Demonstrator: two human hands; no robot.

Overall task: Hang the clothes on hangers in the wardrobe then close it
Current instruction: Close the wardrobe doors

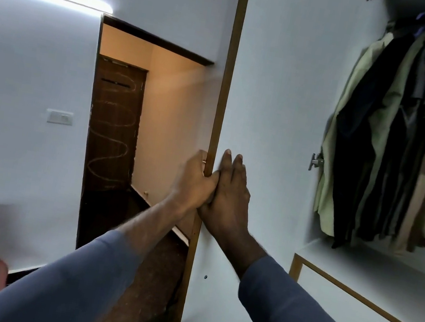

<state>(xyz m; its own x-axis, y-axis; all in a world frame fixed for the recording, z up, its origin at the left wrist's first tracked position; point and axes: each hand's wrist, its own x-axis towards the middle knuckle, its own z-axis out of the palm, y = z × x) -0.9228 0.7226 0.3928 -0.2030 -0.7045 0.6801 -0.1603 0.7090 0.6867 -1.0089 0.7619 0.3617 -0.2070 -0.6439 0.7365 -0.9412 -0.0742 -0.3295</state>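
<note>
Seems near the end: clothes (394, 140) hung at far right. Grips wardrobe door (274, 87) edge with left hand (194, 179), presses right hand (228, 200) flat, fingers (226, 163) straight, on its inner face; only closing left

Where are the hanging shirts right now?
In the head view the shirts hang at the upper right inside the open wardrobe, above its white shelf, right of the door that the left hand grips and the right hand presses.
</note>
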